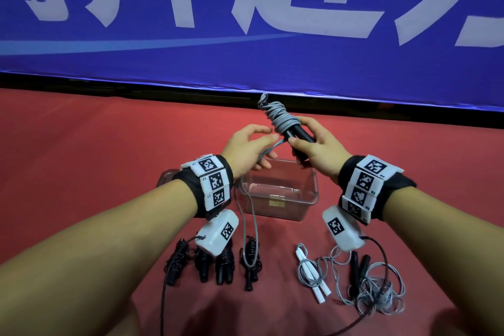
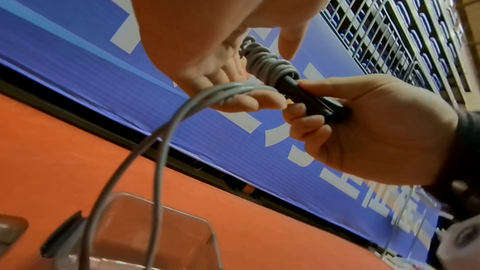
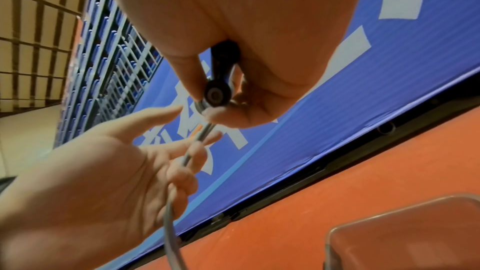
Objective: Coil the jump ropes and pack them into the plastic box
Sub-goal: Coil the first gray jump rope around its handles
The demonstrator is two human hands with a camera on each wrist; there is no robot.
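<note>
My right hand (image 1: 313,144) grips the two black handles (image 1: 296,135) of a jump rope, held up above the clear plastic box (image 1: 308,200). Grey cord (image 1: 275,116) is wound tightly round the handles' upper end. The loose cord (image 1: 246,215) runs from there over the curled lower fingers of my left hand (image 1: 251,148) and hangs to the floor. In the left wrist view the cord (image 2: 182,110) lies across my left fingers (image 2: 249,100), beside the right hand (image 2: 363,126). The right wrist view has the handle end (image 3: 215,94) in my right hand (image 3: 259,48) and the left hand (image 3: 91,171) hooking the cord (image 3: 187,155).
Several coiled black ropes (image 1: 223,264) lie in a row on the red floor at the near left. A white-handled rope (image 1: 313,275) and a loose black-handled rope with tangled grey cord (image 1: 376,286) lie at the near right. A blue banner (image 1: 245,57) closes off the far side.
</note>
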